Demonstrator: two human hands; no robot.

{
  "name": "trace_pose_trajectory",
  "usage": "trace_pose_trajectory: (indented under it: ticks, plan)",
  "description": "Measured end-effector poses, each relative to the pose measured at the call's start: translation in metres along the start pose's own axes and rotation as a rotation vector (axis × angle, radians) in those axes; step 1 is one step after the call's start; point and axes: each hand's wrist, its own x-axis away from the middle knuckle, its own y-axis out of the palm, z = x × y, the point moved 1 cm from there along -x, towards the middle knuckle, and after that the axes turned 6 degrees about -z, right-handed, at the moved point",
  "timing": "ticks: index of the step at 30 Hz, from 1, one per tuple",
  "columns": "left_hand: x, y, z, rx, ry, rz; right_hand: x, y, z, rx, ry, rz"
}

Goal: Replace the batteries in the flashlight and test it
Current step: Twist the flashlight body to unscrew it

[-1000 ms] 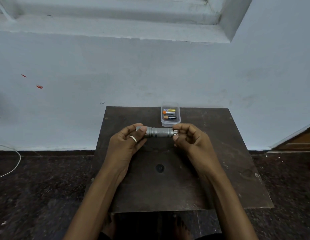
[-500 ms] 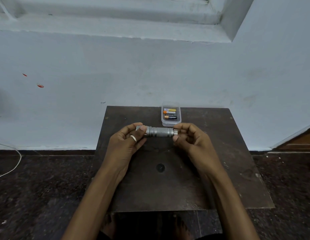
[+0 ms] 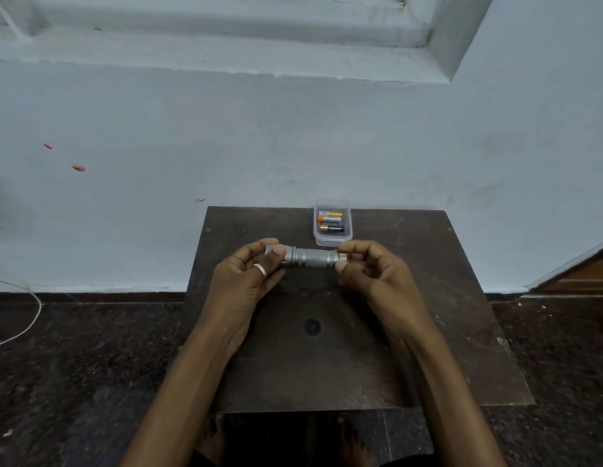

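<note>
A small silver flashlight (image 3: 312,258) lies crosswise above the dark wooden table (image 3: 428,332). My left hand (image 3: 249,274), with a ring on the thumb, grips its wider head end. My right hand (image 3: 371,271) pinches the tail cap at its right end between thumb and fingers. Just behind the flashlight stands a small clear plastic box (image 3: 332,242) holding three batteries (image 3: 331,221), one black and copper, the others orange and silver.
The table stands against a pale blue wall (image 3: 293,136) under a window ledge. A small round hole (image 3: 312,326) marks the table's middle. Dark speckled floor surrounds it, with a white cable (image 3: 27,318) at the left.
Both hands stay on the flashlight in the same place. My right fingers have shifted slightly around the tail cap.
</note>
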Motion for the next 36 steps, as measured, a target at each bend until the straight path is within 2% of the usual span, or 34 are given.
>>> trace_pose_trajectory:
  ticks: [5, 12, 17, 26, 36]
  plan:
    - [0.0009, 0.0015, -0.0001, 0.002, 0.001, -0.008, -0.0027, 0.0040, 0.0050, 0.069, 0.051, 0.047]
    - [-0.0012, -0.0019, -0.0001, 0.019, 0.003, -0.005, -0.0008, -0.0013, 0.0020, -0.040, -0.010, -0.023]
    - [-0.0013, 0.0005, -0.0019, -0.003, -0.001, -0.010, -0.0032, 0.0028, 0.0050, 0.000, 0.050, 0.029]
    - [-0.0006, 0.0003, -0.0004, -0.001, -0.002, -0.012, -0.0002, -0.0035, 0.0020, -0.050, -0.006, -0.016]
    - [-0.0001, 0.0016, -0.0008, 0.003, -0.008, -0.013, -0.0026, -0.0023, 0.0056, -0.056, 0.028, 0.029]
